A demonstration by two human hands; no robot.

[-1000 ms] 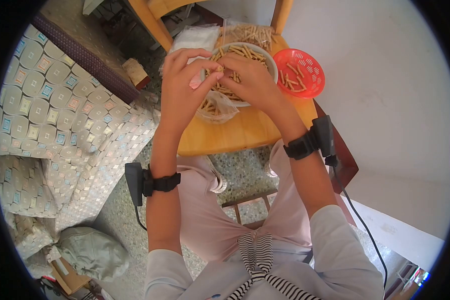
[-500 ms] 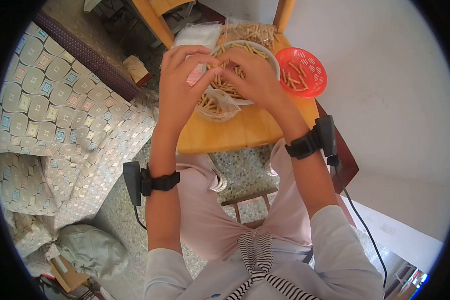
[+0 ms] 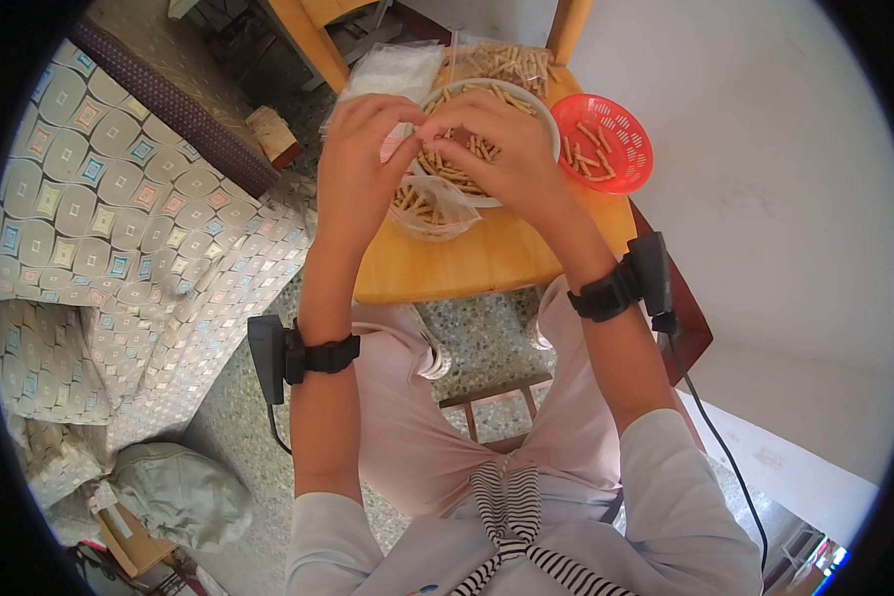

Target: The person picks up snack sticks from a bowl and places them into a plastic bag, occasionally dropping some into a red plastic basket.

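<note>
A white bowl [image 3: 546,129] full of short brown sticks stands on the yellow wooden chair seat [image 3: 447,266]. My left hand [image 3: 363,149] is at the bowl's left edge, thumb and fingers brought together. My right hand [image 3: 497,144] is over the bowl, its curled fingertips meeting those of the left. Whatever the fingertips hold is too small to make out. Just below the hands lies an open clear bag [image 3: 437,223] with sticks in it. A red basket [image 3: 634,164] holding several sticks is to the right of the bowl.
Clear empty bags [image 3: 392,72] lie at the seat's back left, and a filled clear bag [image 3: 502,62] lies behind the bowl. Patterned cloth [image 3: 149,238] hangs at the left. A grey-green cap or bag [image 3: 179,497] is on the floor. A pale wall [image 3: 765,149] stands at the right.
Both hands remain together at the bowl. The right thumb has parted slightly from the left thumb, and the left fingers have shifted a little.
</note>
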